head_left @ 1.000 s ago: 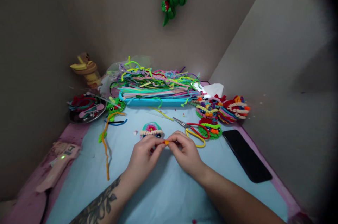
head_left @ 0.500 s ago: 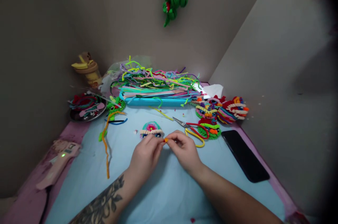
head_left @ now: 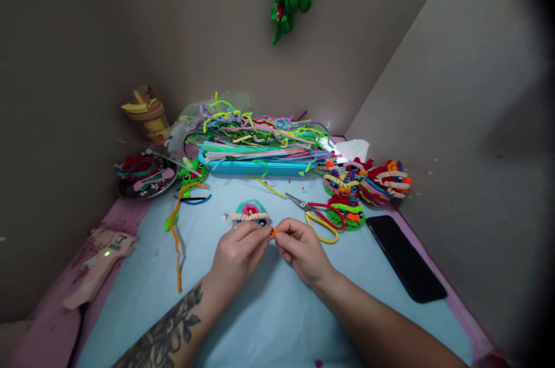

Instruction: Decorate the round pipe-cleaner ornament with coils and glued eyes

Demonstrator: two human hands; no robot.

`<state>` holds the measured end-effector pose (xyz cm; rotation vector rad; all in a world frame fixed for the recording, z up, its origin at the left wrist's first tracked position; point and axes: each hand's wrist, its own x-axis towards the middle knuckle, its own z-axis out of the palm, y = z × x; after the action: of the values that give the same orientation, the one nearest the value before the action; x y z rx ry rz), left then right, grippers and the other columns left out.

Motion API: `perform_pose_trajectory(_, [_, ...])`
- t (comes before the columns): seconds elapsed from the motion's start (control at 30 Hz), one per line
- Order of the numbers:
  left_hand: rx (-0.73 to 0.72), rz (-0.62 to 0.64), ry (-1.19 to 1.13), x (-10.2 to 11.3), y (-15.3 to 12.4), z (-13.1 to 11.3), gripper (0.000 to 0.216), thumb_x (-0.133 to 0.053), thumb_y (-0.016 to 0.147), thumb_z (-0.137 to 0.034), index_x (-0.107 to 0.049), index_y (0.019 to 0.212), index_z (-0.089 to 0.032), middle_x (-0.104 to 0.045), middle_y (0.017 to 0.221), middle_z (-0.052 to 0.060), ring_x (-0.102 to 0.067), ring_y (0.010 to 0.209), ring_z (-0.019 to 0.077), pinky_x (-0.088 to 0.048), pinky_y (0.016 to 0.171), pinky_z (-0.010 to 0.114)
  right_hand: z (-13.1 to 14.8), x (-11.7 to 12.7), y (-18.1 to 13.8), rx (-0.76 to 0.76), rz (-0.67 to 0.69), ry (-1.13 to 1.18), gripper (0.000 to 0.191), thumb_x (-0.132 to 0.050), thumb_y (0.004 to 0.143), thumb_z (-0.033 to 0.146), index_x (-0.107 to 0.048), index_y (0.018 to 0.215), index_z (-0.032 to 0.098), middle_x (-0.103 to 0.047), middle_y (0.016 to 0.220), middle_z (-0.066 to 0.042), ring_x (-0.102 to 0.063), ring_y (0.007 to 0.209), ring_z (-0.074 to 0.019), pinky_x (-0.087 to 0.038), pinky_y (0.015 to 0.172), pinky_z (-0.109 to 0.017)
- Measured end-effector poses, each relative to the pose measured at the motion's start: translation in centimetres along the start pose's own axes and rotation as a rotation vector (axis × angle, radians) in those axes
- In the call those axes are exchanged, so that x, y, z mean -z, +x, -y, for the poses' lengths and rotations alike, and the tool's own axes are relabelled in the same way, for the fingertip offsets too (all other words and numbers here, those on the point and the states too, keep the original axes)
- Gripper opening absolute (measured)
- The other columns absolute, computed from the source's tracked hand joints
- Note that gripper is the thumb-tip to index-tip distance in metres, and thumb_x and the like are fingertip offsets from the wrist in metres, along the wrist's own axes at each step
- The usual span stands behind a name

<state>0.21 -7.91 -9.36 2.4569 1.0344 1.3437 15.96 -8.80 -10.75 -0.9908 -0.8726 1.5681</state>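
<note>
Between the fingertips of both hands is a small orange piece of pipe cleaner [head_left: 274, 232] with a bit of red at its left side. My left hand [head_left: 238, 249] pinches it from the left, and my right hand [head_left: 302, 246] pinches it from the right. Just behind my left fingers lies a pipe-cleaner figure [head_left: 250, 210] in teal, pink and cream, its lower part hidden by the hand. Scissors [head_left: 314, 212] with red and yellow handles rest open beyond my right hand.
A blue tray [head_left: 260, 168] heaped with pipe cleaners stands at the back. Finished colourful figures [head_left: 347, 213] and a black phone [head_left: 405, 258] lie right. Left are an orange pipe cleaner [head_left: 175, 235], a metal bowl [head_left: 150, 191] and a pink glue gun [head_left: 102, 269].
The fingers have shifted slightly around the orange piece, and a bit of red now shows beside it. The whole view has moved a little; other things lie as before.
</note>
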Motion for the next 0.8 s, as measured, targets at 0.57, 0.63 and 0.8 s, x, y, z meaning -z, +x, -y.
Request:
perform_pose_trajectory(0.57, [0.019, -0.054, 0.019, -0.43, -0.38, 0.17, 0.02, -0.06, 0.086, -0.019, -0.066, 0.105, -0.019, -0.07, 0.093, 0.008, -0.068, 0.085, 0.0162, -0.057, 0.077, 0.026, -0.02, -0.39, -0.08, -0.056, -0.027, 0.065, 0.029, -0.077, 0.066, 0.039, -0.058, 0.068, 0.017, -0.047, 0.048, 0.007, -0.033, 0.039, -0.0043, -0.022, 0.037, -0.018])
perform_pose_trajectory(0.63, [0.012, -0.049, 0.01, -0.48, -0.47, 0.13, 0.018, -0.06, 0.086, -0.018, -0.068, 0.103, -0.019, -0.07, 0.089, 0.007, -0.068, 0.082, 0.0151, -0.057, 0.074, 0.024, 0.05, -0.29, -0.12, -0.062, -0.001, 0.041, 0.028, -0.076, 0.066, 0.039, -0.06, 0.065, 0.017, -0.047, 0.047, 0.007, -0.033, 0.039, -0.0044, -0.021, 0.038, -0.019])
perform_pose_trajectory(0.8, [0.063, -0.025, -0.114, -0.53, -0.25, 0.07, 0.022, -0.058, 0.087, -0.015, -0.068, 0.106, -0.019, -0.07, 0.089, 0.007, -0.068, 0.081, 0.0148, -0.056, 0.071, 0.023, 0.43, 0.08, -0.16, -0.013, 0.018, -0.064, 0.026, -0.075, 0.066, 0.039, -0.065, 0.062, 0.016, -0.047, 0.045, 0.006, -0.034, 0.041, -0.0055, -0.021, 0.04, -0.021])
